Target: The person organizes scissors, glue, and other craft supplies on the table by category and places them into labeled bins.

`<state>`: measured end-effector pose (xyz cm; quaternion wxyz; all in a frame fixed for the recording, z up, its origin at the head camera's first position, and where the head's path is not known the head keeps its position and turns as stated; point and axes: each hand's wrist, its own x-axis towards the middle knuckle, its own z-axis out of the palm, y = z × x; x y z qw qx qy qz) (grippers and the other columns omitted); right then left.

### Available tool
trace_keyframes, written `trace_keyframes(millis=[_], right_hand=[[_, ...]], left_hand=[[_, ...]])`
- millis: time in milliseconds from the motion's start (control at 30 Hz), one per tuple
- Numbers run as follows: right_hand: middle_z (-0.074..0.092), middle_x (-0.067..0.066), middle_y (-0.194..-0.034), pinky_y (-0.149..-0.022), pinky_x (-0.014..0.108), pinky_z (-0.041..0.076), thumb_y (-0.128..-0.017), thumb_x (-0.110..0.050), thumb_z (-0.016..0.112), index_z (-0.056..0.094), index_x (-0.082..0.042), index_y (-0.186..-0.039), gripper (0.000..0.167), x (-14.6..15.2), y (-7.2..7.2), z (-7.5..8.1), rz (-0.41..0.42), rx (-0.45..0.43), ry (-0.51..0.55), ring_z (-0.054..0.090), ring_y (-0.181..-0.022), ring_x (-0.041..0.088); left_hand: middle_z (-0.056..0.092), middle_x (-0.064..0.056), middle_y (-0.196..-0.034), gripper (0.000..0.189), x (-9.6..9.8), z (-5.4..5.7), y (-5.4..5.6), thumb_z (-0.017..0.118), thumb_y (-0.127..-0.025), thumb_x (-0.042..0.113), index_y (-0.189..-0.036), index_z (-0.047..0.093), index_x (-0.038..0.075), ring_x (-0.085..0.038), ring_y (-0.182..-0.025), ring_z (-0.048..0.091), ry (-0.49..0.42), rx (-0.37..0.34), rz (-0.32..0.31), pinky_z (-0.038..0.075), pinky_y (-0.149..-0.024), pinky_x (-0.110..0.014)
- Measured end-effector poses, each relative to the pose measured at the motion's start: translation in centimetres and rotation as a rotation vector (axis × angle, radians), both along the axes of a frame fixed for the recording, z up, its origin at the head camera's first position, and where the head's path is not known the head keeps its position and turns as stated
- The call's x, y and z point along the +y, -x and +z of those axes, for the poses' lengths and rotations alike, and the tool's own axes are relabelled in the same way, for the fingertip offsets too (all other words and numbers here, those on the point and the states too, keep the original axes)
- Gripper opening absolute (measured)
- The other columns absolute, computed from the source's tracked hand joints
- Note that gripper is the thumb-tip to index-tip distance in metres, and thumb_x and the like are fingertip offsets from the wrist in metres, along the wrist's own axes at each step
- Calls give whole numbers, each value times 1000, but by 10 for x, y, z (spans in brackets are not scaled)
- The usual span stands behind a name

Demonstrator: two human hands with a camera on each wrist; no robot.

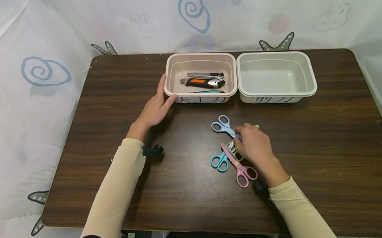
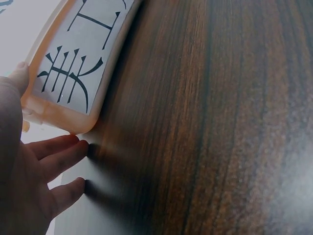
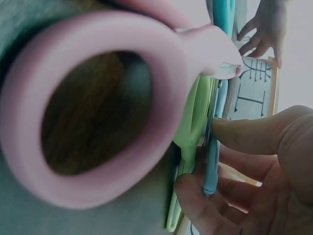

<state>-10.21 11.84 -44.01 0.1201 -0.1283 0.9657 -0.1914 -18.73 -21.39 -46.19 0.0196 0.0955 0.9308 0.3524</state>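
In the head view my right hand (image 1: pixel 255 143) pinches the light blue scissors (image 1: pixel 224 128) near the blade end, thumb on one side and a fingertip on the other. Beside and under that hand lie pink scissors (image 1: pixel 239 166) crossing teal scissors (image 1: pixel 219 161). Green scissors (image 3: pixel 195 117) sit right next to the blue pair, partly hidden by the hand. My left hand (image 1: pixel 154 108) rests with extended fingers against the left front corner of the pinkish bin (image 1: pixel 204 56). Its thumb and fingertips touch the bin's labelled wall (image 2: pixel 68 73) and corner.
Inside the pinkish bin lie an orange-and-black utility knife (image 1: pixel 203 83), a slim silver-and-black cutter (image 1: pixel 205 75) and a teal tool (image 1: pixel 207 91). A greenish-white bin (image 1: pixel 273 98) stands to its right, close against it. Both are near the back edge of the dark wooden table (image 1: pixel 316 159).
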Motion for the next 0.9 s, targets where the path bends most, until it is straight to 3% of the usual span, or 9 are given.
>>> trace_keyframes(millis=[233,500,900], right_hand=[[64,12,-109,-74,50,49,-91,-17,66,66,-7,-127,37,1,0,-1,-3,23,15,60,-95,28],[65,8,-104,-66,48,49,-90,-14,66,70,-11,-123,34,2,-2,-1,-12,99,19,60,-86,26],[67,3,-99,-63,45,49,-85,-7,67,74,-15,-113,30,4,-2,0,28,199,36,62,-90,24]], left_hand=[[32,-16,-155,80,1,1,0,41,-101,56,-158,-9,30,-38,-128,47,2,-1,-2,35,-101,-56],[33,-15,-155,78,0,-1,0,40,-101,56,-156,-12,36,-38,-128,48,8,-3,1,36,-101,-55],[35,-17,-154,78,1,-1,0,40,-101,55,-156,-12,37,-38,-128,48,5,2,4,36,-101,-56]])
